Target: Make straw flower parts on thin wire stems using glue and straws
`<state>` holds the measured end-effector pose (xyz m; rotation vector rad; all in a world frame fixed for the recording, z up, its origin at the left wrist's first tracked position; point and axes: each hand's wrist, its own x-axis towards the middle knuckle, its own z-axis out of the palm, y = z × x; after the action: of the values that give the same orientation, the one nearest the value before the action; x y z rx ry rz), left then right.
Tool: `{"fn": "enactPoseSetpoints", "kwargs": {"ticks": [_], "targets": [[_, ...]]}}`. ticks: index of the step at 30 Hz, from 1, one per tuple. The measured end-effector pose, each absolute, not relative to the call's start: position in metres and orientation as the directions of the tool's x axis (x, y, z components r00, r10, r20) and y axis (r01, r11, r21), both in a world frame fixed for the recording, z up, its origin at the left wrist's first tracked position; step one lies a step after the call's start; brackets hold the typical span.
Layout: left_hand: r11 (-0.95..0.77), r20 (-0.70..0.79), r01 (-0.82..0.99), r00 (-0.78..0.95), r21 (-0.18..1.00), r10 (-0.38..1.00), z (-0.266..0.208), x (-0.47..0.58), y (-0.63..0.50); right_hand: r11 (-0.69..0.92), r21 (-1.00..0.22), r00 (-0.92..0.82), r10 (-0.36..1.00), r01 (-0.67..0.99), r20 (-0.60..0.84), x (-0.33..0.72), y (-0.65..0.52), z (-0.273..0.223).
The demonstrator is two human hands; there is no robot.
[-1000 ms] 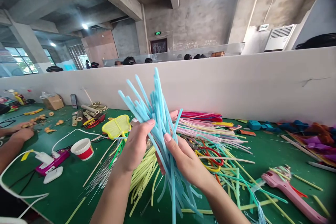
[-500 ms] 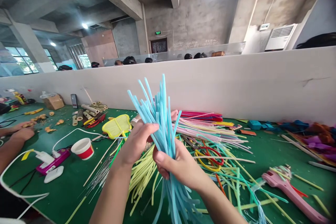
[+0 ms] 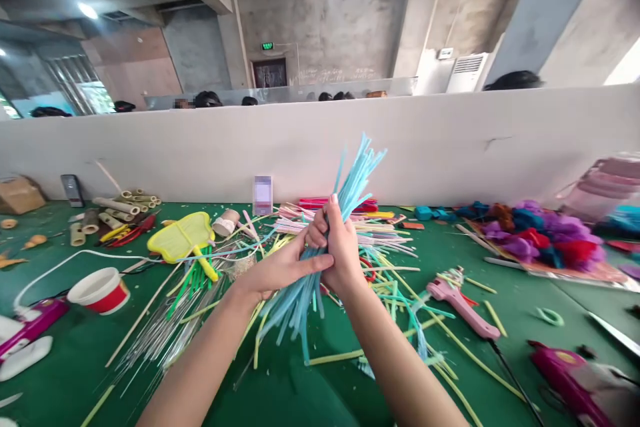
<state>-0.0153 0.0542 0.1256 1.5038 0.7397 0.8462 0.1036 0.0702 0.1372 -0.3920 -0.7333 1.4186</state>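
Observation:
A bundle of light blue pipe cleaners (image 3: 361, 170) slants up to the right in front of me, its lower ends fanned out down to the left. My right hand (image 3: 343, 240) is wrapped around its middle, thumb pointing up. Just to the left, my left hand (image 3: 285, 268) is closed on the lower half, its thumb laid across the stems against the right hand. One or two thin blue stems stick out leftward past the left hand. Beneath and behind lie pink pipe cleaners (image 3: 295, 223) and red ones (image 3: 363, 204) on the green table (image 3: 320, 397).
A yellow fly-swatter-like paddle (image 3: 183, 237), a paper cup (image 3: 100, 290) and bamboo pieces (image 3: 120, 208) are on the left. A pink glue gun (image 3: 463, 307), coloured tufts (image 3: 550, 233) and a purple tool (image 3: 570, 377) occupy the right. A phone (image 3: 263, 195) leans on the white partition (image 3: 225, 153).
The bundle has tipped from near upright to a slant toward the right. My right hand has moved up around its middle, and my left hand has shifted lower. The view has turned right.

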Motion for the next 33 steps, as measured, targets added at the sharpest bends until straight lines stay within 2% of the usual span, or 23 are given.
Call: {"fn": "enactPoseSetpoints", "kwargs": {"ticks": [4, 12, 17, 21, 24, 26, 28, 30, 31, 33], "targets": [[0.073, -0.09, 0.052, 0.571, 0.996, 0.816, 0.119, 0.0, 0.054, 0.138, -0.588, 0.025, 0.98, -0.797, 0.196, 0.134, 0.084, 0.146], [0.022, -0.164, 0.225, 0.634, 0.974, 0.756, 0.126, -0.018, 0.053, 0.072, -0.484, -0.055, 0.969, -0.872, 0.243, 0.181, 0.09, 0.158], [-0.007, -0.211, 0.319, 0.641, 0.948, 0.738, 0.139, -0.041, 0.05, 0.115, -0.363, 0.022, 0.968, -0.924, 0.251, 0.228, 0.101, 0.155], [-0.098, -0.155, 0.372, 0.593, 0.923, 0.79, 0.154, -0.061, 0.043, 0.2, -0.283, 0.122, 0.955, -0.938, 0.27, 0.252, 0.102, 0.155], [-0.181, -0.131, 0.461, 0.567, 0.869, 0.813, 0.163, -0.072, 0.042, 0.186, -0.253, 0.126, 0.963, -0.949, 0.238, 0.254, 0.1, 0.156], [-0.237, -0.048, 0.505, 0.487, 0.83, 0.872, 0.167, -0.079, 0.044, 0.17, -0.288, 0.103, 0.967, -0.942, 0.233, 0.252, 0.1, 0.157], [-0.272, 0.13, 0.508, 0.297, 0.817, 0.946, 0.167, -0.083, 0.048, 0.178, -0.353, 0.094, 0.965, -0.918, 0.243, 0.25, 0.101, 0.157], [-0.308, 0.294, 0.489, 0.109, 0.816, 0.95, 0.165, -0.082, 0.05, 0.199, -0.421, 0.101, 0.964, -0.885, 0.245, 0.245, 0.101, 0.158], [-0.332, 0.344, 0.486, 0.066, 0.808, 0.937, 0.164, -0.078, 0.051, 0.209, -0.453, 0.105, 0.964, -0.867, 0.244, 0.24, 0.101, 0.159], [-0.4, 0.403, 0.503, 0.109, 0.766, 0.909, 0.16, -0.063, 0.048, 0.227, -0.509, 0.11, 0.962, -0.831, 0.25, 0.223, 0.098, 0.159]]}}
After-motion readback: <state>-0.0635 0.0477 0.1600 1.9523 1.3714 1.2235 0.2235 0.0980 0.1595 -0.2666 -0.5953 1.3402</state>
